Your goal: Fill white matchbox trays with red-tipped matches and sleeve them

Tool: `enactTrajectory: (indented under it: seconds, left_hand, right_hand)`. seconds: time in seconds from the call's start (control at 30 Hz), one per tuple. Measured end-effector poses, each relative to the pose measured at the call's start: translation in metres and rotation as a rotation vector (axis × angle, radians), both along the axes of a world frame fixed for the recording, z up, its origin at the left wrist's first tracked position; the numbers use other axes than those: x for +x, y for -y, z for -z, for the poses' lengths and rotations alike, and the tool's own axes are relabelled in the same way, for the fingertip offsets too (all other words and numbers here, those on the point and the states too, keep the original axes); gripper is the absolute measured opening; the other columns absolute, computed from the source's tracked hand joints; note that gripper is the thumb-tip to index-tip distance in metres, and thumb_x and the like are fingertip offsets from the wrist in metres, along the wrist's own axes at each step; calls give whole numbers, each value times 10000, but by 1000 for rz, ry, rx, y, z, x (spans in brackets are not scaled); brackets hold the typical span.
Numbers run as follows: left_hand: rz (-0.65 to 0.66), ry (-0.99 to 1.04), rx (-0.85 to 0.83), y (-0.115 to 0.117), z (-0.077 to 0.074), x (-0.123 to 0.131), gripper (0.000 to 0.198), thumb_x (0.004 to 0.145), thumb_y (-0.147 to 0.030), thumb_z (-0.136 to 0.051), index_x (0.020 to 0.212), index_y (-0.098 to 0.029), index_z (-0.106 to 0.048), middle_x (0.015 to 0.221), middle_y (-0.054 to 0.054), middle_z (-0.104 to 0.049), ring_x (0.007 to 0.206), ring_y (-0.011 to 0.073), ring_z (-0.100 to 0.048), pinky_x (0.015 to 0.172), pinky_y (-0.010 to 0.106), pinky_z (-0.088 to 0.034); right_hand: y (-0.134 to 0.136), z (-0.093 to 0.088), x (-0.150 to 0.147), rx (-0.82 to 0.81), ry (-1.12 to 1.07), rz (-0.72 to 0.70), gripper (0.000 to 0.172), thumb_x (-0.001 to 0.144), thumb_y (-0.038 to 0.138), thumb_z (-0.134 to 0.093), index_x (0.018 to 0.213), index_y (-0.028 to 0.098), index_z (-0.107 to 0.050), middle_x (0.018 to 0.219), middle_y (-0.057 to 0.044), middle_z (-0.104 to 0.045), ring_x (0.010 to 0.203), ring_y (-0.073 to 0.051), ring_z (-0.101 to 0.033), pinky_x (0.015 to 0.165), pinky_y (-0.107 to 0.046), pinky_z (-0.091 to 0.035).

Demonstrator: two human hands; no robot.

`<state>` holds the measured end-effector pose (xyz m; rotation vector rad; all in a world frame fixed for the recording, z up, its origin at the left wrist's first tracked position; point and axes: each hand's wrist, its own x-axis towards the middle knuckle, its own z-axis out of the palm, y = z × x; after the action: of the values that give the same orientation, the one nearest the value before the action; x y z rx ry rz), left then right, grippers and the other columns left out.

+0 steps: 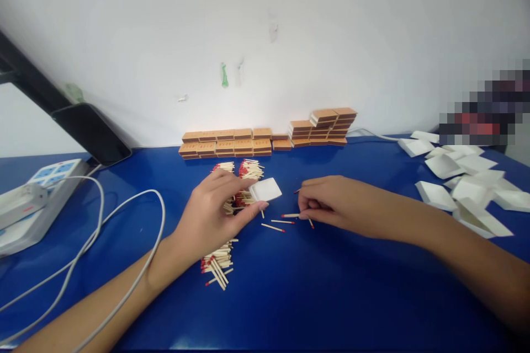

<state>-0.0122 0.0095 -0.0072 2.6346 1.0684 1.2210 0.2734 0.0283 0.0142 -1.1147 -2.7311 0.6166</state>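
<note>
Blue desk (372,292) against a white wall (136,38), with a few scraps (224,75) stuck on the wall. Far left: power strip (62,171), white adapter (22,204) on it. Black stand (93,132) leans just behind. White cables (159,207) loop over the desk; one crosses the person's left forearm.

Left hand (211,204) has a white tray (269,190), pinched between thumb and fingers, tilted, held above the desk near mid-frame. Red-tipped matches (219,256) lie in piles around that hand, some in front, some behind, partly hidden by it. Behind them, orange matchboxes (226,146) line up by the wall, stacked higher toward the right end.

Right of the tray: a few loose matches (273,228) flat on the desk. Right hand (321,198) is down beside them, fingers curled close together, one match (291,215) meeting its thumb tip. Can't tell if it's gripped or only touched.

Thin wire (379,135) runs along the back edge. Far right: loose heap of more white trays (436,196), overlapping at odd angles. Pixelated patch (480,116) behind them, unreadable.
</note>
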Motion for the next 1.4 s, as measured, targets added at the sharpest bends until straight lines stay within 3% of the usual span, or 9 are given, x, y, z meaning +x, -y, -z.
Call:
enactTrajectory:
  seconds: [0.23,0.4,0.57,0.77,0.87,1.03,1.2,1.33,1.4]
  left_hand:
    - [26,-38,28,1,0,1,346,937,-354,-792,1223,-168,-734,971,93,-774,904,244,-677,844,435,-581]
    - [137,-63,-12,7,2,6,381,945,-335,-786,1288,-189,-709,996,81,-783,970,250,-695,902,440,-578]
    - [144,-51,-14,7,4,5,378,937,-289,-796,1286,-178,-704,1057,81,-782,1003,242,-691,931,433,-568]
    - [6,26,54,3,0,1,345,915,-316,-817,1225,-185,-740,998,84,-783,890,237,-679,818,419,-589]
    - [-41,38,69,2,-2,0,295,933,-334,-795,1180,-180,-756,952,81,-783,855,232,-677,783,413,-590]
    - [-53,33,61,2,0,0,267,931,-332,-795,1154,-188,-765,960,69,-792,856,227,-675,789,410,-592]
    - [-34,27,53,2,-2,1,283,928,-325,-797,1172,-185,-760,969,71,-791,858,227,-672,815,424,-590]
    - [-19,26,49,2,-3,0,294,933,-343,-792,1182,-191,-755,968,75,-789,857,227,-677,806,420,-590]
    - [-14,21,43,2,-3,0,302,932,-345,-794,1187,-190,-753,957,73,-787,857,227,-678,810,421,-588]
  right_hand:
    - [-3,-14,7,248,-140,102,221,1041,353,-553,890,230,-657,857,-21,-686,729,-170,-624,658,-295,-423]
    - [7,-3,-13,309,-200,67,186,1060,307,-554,932,205,-643,889,-21,-671,720,-151,-619,660,-282,-440]
    - [13,4,-26,349,-188,-27,221,1079,243,-502,944,174,-663,917,-44,-664,704,-148,-598,658,-289,-444]
    - [9,-6,-15,220,-220,29,188,1064,275,-548,948,205,-679,897,-17,-656,732,-142,-582,673,-287,-429]
    - [9,1,-19,114,-158,36,155,1009,313,-646,897,212,-685,877,-7,-654,720,-139,-576,647,-281,-410]
    - [15,20,-35,154,-52,63,181,959,259,-643,796,190,-605,839,-11,-642,702,-142,-561,649,-292,-376]
    - [14,10,-26,145,2,107,225,914,217,-626,707,200,-541,764,-3,-617,658,-142,-541,621,-300,-355]
    - [5,-6,-7,101,-69,86,77,955,216,-606,888,219,-644,839,-5,-653,730,-161,-585,659,-298,-412]
    - [0,-11,1,33,-93,16,201,970,173,-581,1129,248,-679,942,-15,-661,778,-161,-609,680,-288,-449]
